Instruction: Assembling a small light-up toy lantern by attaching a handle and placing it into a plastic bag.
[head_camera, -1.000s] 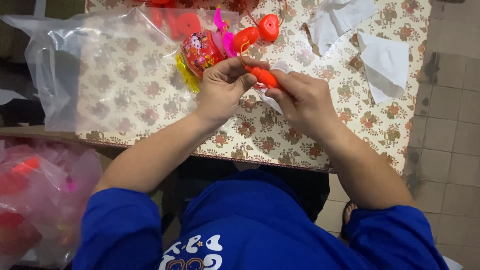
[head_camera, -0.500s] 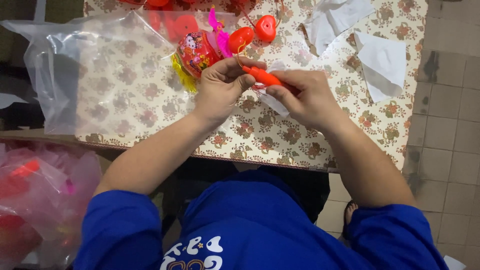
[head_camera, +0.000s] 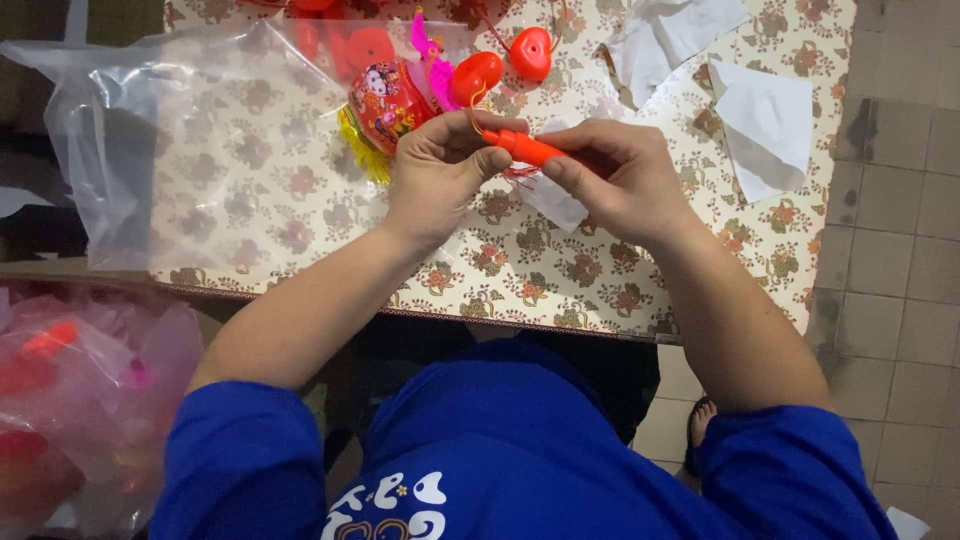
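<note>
Head view: both hands are working close together over the bench, which is wearing a flowered cloth.

Left hand: fingers are curling in narrow, thumb and forefinger pinching the left end of a small orange stick. Right hand: fingers are also closing narrow, gripping the other end of the same stick. So the stick is sitting between the two hands, slightly tilted, held just above the bench. A thin yellow cord is looping up from the stick end toward the toys behind.

Just behind the left hand: a round printed lantern with a yellow tassel and a pink piece beside it. Two red heart-shaped pieces are lying near it, further up the bench. A clear plastic bag is covering the bench's left part, more red parts showing through it at the top edge.

White paper scraps are lying on the right of the bench, well apart from the hands; another bit of paper is lying under the right hand, mostly covered.

Hard to make out: the stick's right end is hiding inside the right fingers, and something red and thready is showing under the stick, can't tell what. Bag of red items at lower left is blurry and cut off by the frame.
</note>
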